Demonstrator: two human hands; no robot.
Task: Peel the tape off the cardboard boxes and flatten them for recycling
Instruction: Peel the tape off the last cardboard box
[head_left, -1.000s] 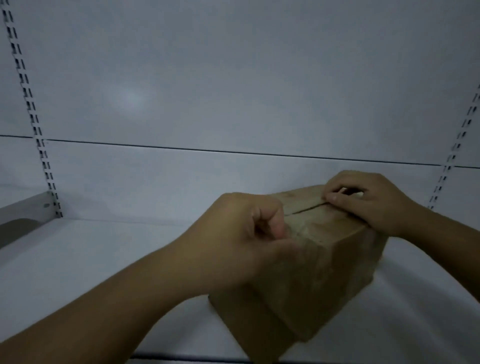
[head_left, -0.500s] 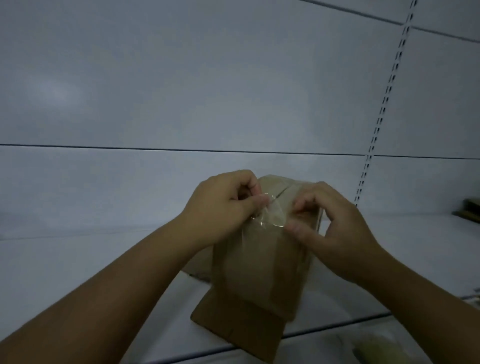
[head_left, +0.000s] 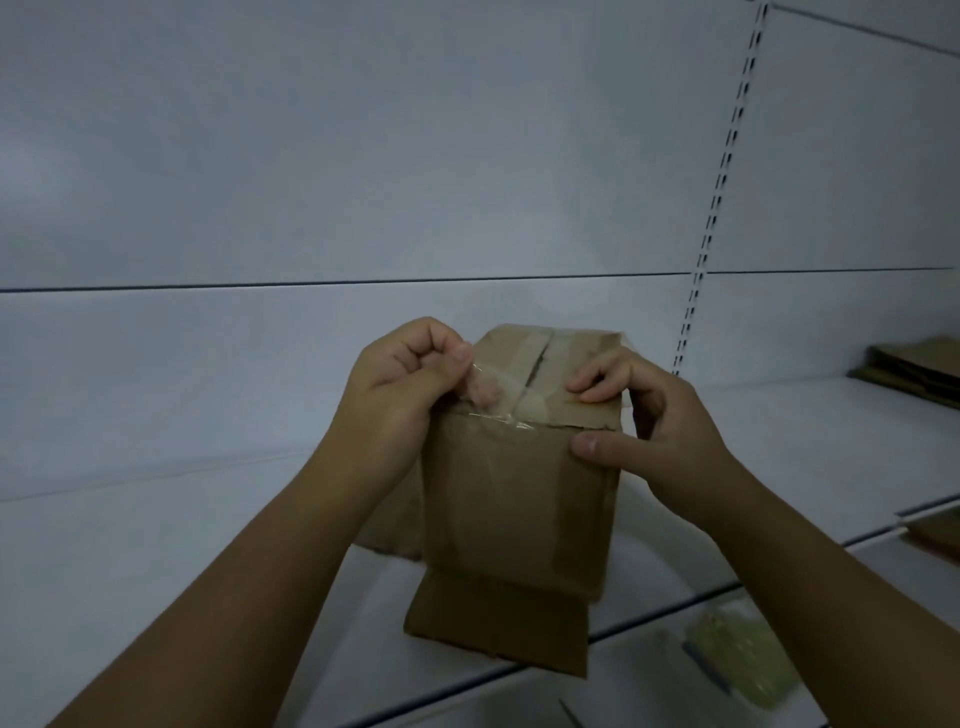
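The tape (head_left: 491, 397) has finally lifted off the top of the box (head_left: 514, 493), fingers of the left hand (head_left: 400, 395) pinching its loose end while the right hand (head_left: 657, 434) grips the box's right edge, so peeling's underway.

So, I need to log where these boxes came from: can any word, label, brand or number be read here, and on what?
No text can be read.
The cardboard box shows plain brown faces, no print or label.
The clear tape pinched by the left hand is unprinted.
The flattened cardboard on the shelf at right is too dim to tell.
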